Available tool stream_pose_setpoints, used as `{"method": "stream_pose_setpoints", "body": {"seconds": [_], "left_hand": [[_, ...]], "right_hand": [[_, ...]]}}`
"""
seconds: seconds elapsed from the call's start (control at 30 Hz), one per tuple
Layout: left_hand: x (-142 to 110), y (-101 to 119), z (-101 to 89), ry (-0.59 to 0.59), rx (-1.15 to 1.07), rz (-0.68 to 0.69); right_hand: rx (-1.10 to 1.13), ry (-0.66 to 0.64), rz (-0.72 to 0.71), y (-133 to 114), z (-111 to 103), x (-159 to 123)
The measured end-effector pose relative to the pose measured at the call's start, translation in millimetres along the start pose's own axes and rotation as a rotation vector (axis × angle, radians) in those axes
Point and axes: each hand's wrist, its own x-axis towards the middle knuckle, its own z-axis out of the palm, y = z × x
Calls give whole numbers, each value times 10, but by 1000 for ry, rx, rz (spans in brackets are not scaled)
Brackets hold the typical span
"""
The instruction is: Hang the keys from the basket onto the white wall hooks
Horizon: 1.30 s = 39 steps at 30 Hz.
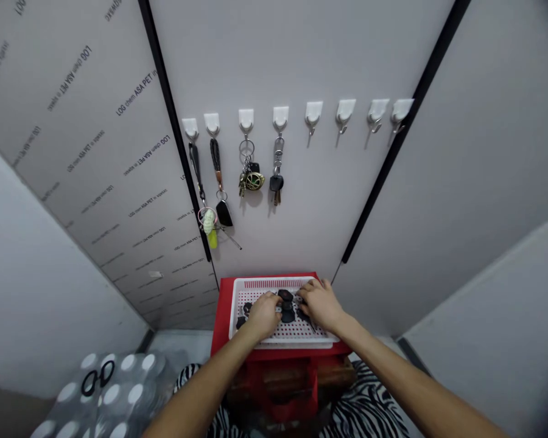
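A white perforated plastic basket (296,340) holds several keys and dark key fobs. My left hand (263,315) reaches into it from the left, its fingers closed at the edge of a bunch of keys with black fobs (287,306). From the right, my right hand (322,304) curls its fingers on another bunch of keys (307,316), mostly hidden beneath it. More dark keys (242,320) lie left of my left hand, partly covered by it.
Several white hooks (281,117) run along the wall; the left four carry key sets, including one with a gold charm (254,180). The basket stands on a red surface (223,316). Wrapped bottles (112,392) with black-handled scissors (98,377) are at lower left.
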Motion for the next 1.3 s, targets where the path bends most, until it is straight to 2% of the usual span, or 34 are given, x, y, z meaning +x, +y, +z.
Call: {"method": "stream_pose_setpoints", "body": {"seconds": [0.17,0.3,0.4,0.5,0.6,0.67,0.77,0.83,0.97,1.17,1.3], "left_hand": [[2,-2,-2,-18,81,-11],[-17,-15,-37,-73,145,-31],[-7,-53,-116,-93,202,-66],[17,-96,-254,-57,237,-88],[25,-116,-378,-10,243,-118],[21,-118,-405,-19,236,-134],[18,-117,-350,-41,226,-101],[28,-120,-278,-9,222,-79],[78,-130,-154,67,185,-119],[106,-133,-107,-14,83,-123],[81,-155,-105,-47,-5,-152]], "right_hand": [[16,-54,-4,-58,75,33],[115,-100,-31,10,15,22],[175,-32,40,111,-90,37],[135,46,115,204,-175,58],[75,4,63,243,-190,53],[60,-39,-6,237,-164,32],[58,-61,-75,198,-118,-7],[60,-54,-86,155,-98,-15],[84,-30,-70,21,-61,36],[126,-64,-64,-204,47,161],[208,-38,-59,-271,78,185]]}}
